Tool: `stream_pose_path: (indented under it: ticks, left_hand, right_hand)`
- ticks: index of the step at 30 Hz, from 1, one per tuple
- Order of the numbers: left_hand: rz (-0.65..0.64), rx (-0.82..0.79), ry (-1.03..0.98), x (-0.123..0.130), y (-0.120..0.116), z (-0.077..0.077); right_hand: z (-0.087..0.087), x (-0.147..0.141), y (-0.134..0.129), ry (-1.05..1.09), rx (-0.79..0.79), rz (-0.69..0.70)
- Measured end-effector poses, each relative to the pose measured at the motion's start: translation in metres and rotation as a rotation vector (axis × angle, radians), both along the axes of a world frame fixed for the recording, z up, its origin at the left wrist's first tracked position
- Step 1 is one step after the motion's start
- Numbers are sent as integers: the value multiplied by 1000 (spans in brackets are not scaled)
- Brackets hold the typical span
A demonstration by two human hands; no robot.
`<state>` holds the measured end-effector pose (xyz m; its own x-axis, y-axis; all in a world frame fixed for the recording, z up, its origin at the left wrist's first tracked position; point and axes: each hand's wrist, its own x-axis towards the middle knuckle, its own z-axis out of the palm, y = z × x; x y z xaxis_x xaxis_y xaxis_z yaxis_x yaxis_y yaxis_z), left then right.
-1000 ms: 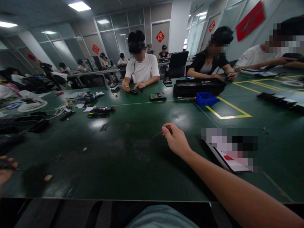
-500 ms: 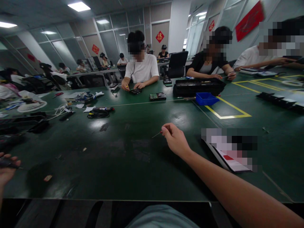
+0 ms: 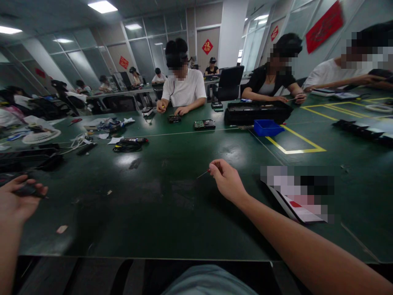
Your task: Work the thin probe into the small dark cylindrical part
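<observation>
Left hand (image 3: 21,200) shifted farther in from the left edge; right hand (image 3: 227,176) unmoved

Compared with half a second earlier, also raised: a co-worker's hand (image 3: 161,105) with a yellow piece (image 3: 163,107), now clear of a small dark device (image 3: 175,119). Left: fingers curled around a dark-handled tool (image 3: 26,190), slim tip toward the right; partly cut off by the edge of view. Right: thumb and index finger pinching a small screwdriver (image 3: 204,173), red near the shank, pointing left and slightly down, over the green table (image 3: 138,229) in front of the body; contact between tip and tabletop not discernible. For good handling, as a judgement: keep the pinch light but firm, close to the shank; steady the handle against the palm; hold both tips well apart. Counted: own hands, two; hand-held tools, one in each; paper scraps (image 3: 62,229) on the near tabletop, two; blue bin (image 3: 268,128), one; device with green circuit board (image 3: 200,124), one; black cable bundle (image 3: 127,146), one.
</observation>
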<state>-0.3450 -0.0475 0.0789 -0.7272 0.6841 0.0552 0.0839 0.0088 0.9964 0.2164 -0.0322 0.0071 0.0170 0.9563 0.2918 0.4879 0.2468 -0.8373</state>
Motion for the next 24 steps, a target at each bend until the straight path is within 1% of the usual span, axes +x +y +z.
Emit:
stream_pose_path:
  ticks: [1, 3, 7, 10, 13, 18, 24]
  left_hand:
    - [36, 26, -63, 4, 2, 0]
    - [69, 82, -160, 24, 7, 5]
    - [11, 168, -195, 87, 15, 23]
    - [-114, 192, -238, 131, 21, 34]
    - [-261, 217, -272, 163, 28, 40]
    - [-437, 296, -342, 204, 40, 43]
    - [-661, 310, -498, 258, 47, 41]
  right_hand:
    - [0, 0, 0, 1, -1, 2]
    - [0, 1, 0, 0, -7, 4]
    - [1, 1, -1, 6, -12, 18]
    - [1, 2, -1, 3, -15, 16]
    - [1, 2, -2, 4, -12, 14]
    - [-1, 2, -1, 13, 4, 18]
    - [-4, 3, 1, 22, 4, 13]
